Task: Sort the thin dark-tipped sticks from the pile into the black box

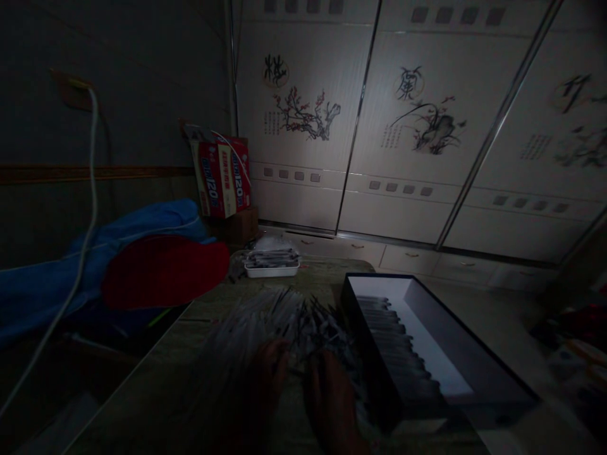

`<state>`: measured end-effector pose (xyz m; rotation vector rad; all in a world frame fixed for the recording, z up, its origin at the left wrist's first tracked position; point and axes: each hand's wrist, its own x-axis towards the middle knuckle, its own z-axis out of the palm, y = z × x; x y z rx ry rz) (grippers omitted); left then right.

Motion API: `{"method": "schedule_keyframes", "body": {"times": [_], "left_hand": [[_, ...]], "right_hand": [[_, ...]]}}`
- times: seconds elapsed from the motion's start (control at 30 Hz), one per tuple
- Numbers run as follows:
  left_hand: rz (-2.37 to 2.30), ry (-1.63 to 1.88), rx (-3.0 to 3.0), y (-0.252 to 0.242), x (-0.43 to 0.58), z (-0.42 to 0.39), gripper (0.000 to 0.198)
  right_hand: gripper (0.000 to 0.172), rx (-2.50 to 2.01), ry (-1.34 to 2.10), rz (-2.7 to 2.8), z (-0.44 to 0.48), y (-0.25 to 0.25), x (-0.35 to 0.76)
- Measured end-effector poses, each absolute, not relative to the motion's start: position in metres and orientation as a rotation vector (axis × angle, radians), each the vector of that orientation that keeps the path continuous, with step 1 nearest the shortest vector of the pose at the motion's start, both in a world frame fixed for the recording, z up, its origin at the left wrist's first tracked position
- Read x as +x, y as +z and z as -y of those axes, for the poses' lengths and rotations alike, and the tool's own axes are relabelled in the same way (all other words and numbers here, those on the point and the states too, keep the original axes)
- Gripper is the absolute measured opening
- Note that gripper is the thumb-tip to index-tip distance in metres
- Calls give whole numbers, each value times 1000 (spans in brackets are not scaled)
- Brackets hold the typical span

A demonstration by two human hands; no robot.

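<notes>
The scene is very dark. My left hand point(265, 373) and my right hand point(329, 395) rest close together on a loose heap of thin dark sticks in clear sleeves point(289, 322) on the table point(156, 392). Both hands have fingers curled at the heap's near edge; whether they pinch a stick is too dim to make out. Just right of my right hand lies a long black box point(478, 354) with a white inside, and a row of the same sticks is packed along its left side point(393, 347).
A small white tray point(271, 270) of sticks stands at the table's far edge. A red round thing point(164, 268) and blue cloth point(57, 272) lie to the left, with a white cable point(90, 189) hanging. A red carton point(222, 177) stands by the painted wardrobe doors point(403, 126).
</notes>
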<state>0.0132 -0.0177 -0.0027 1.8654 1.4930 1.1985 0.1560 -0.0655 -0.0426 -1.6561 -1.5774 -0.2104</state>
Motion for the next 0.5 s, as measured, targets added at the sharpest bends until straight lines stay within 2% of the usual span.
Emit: {"method": "schedule_keyframes", "body": {"times": [0.17,0.27,0.37,0.5], "left_hand": [[-1464,1046,2031,3,16,11,23],[-1528,830,2223,3,18,-1,29],[-1585,682,2311,4,21,-15,33],[-1588,545,2374,12,26,-27,27]], "right_hand": [[27,-1623,-172,1576,67,-35,158],[20,-1632,-123,1620,67,-31,158],[16,-1596,-217,1586,65,-36,157],[18,-1520,-334,1538,64,-40,158]]}}
